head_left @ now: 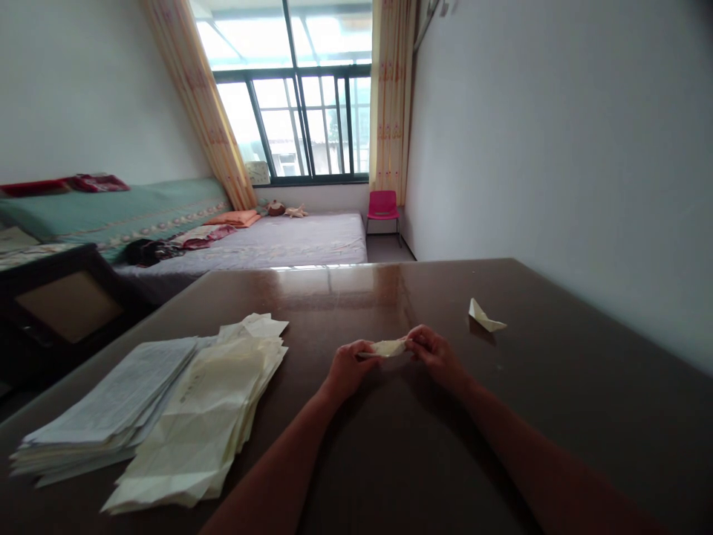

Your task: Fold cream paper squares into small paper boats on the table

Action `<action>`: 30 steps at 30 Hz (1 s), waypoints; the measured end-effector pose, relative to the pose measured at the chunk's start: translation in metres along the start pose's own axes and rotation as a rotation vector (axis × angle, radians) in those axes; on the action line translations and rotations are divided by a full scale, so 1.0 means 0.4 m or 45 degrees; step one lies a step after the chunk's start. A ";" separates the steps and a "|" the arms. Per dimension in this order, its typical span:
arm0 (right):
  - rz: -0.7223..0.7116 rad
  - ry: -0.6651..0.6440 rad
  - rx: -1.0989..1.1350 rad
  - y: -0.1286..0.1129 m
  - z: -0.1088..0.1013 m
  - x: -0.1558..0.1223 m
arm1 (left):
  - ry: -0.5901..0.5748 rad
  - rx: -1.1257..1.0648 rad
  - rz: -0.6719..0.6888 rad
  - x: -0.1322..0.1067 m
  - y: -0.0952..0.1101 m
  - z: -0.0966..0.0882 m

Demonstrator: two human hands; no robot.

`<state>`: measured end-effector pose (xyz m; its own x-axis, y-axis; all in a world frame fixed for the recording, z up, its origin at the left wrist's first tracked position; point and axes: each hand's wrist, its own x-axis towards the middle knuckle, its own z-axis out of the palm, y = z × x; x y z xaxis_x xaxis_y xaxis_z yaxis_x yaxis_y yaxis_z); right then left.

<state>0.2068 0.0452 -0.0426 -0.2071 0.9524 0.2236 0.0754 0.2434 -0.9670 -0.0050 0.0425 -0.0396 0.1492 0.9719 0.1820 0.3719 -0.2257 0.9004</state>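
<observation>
A small piece of folded cream paper is stretched between my two hands, just above the middle of the table. My left hand pinches its left end, and my right hand grips the right end with bent fingers. The fingers cover both ends, so its full shape is hidden. Farther off to the right, a folded paper boat rests on the dark table.
The glossy brown table carries a pile of creased cream sheets and a stack of printed paper on the left. Beyond it are a bed, a pink chair and a window. A white wall borders the right side.
</observation>
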 end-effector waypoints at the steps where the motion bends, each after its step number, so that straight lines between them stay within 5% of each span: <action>1: 0.017 0.007 0.020 0.001 0.000 0.001 | 0.017 -0.005 -0.003 0.001 0.003 -0.001; 9: 0.039 -0.033 -0.196 -0.002 -0.016 0.002 | 0.076 0.134 0.084 0.001 -0.017 -0.001; 14: -0.091 -0.177 -0.330 -0.023 -0.009 -0.015 | -0.006 0.215 0.148 -0.014 -0.011 0.016; 20: -0.043 -0.311 -0.449 -0.028 0.000 -0.021 | -0.145 0.253 0.327 -0.032 0.014 0.025; 30: -0.052 -0.204 -0.506 -0.024 -0.007 -0.017 | -0.142 0.333 0.294 -0.024 0.003 0.019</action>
<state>0.2101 0.0370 -0.0347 -0.3641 0.9077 0.2085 0.4273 0.3617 -0.8286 0.0011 0.0325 -0.0432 0.3502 0.8834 0.3115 0.5363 -0.4617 0.7065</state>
